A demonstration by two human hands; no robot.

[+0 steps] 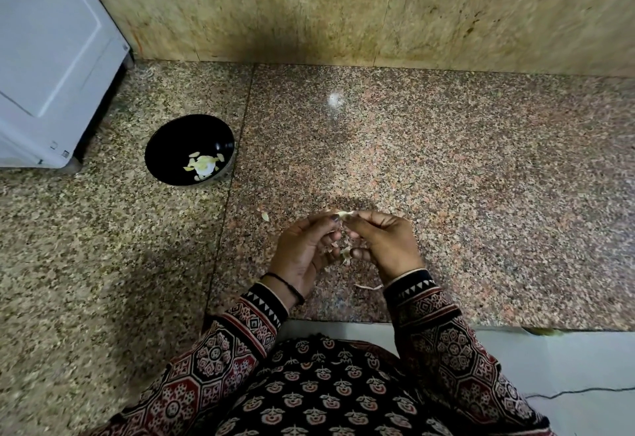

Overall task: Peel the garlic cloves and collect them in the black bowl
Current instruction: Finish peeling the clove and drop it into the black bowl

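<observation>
I see both hands raised over the speckled stone bench (481, 178), meeting fingertip to fingertip. The left hand (302, 250) and the right hand (385, 243) have their fingers (364, 219) curled in, and together they pinch a pale garlic clove (343, 214) at the tips. Below the fingertips, between the two palms, a second pale scrap (345, 255) shows; I cannot tell which hand holds it. The black bowl (165, 136) sits well apart, to the left of the fingers and farther out, with peeled cloves (204, 163) in its bottom. A strip of skin (367, 287) lies on the bench nearer me than the fingers, by the right wrist.
</observation>
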